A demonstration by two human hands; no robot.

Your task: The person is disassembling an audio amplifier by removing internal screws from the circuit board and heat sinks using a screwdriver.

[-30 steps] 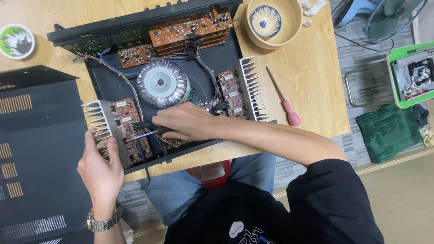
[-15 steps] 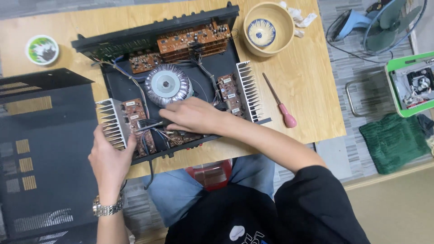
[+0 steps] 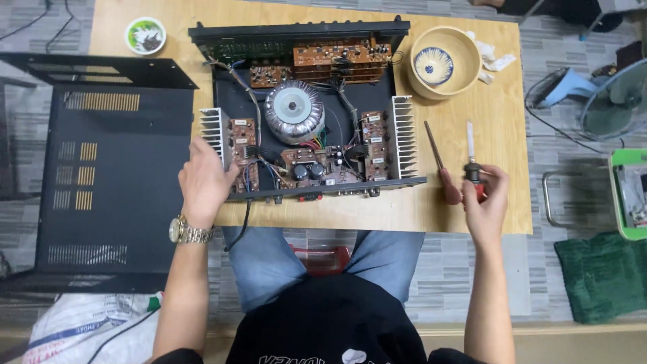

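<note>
An opened amplifier chassis (image 3: 229, 30) lies on a wooden table (image 3: 472, 216), showing brown circuit boards, finned heat sinks and a round silver transformer (image 3: 293, 111). My left hand (image 3: 202, 182), with a gold wristwatch, rests against the chassis's left front corner beside the left heat sink (image 3: 211, 131). My right hand (image 3: 485, 199) is at the table's right front and holds a dark-handled tool (image 3: 470, 152) with a pale shaft pointing away from me. A red-handled screwdriver (image 3: 439, 165) lies just left of that hand.
The amplifier's black perforated cover (image 3: 108, 175) sits at the left. A tan bowl (image 3: 465, 77) holding a small patterned dish stands at the table's back right, with crumpled paper beside it. A small green-and-white dish (image 3: 145, 35) is at the back left. A fan, a green tray and a green cloth lie on the floor right.
My right hand has left the inside of the amplifier, moved right and taken up a tool beside the red-handled screwdriver. My left hand has stayed at the chassis's left front corner.
</note>
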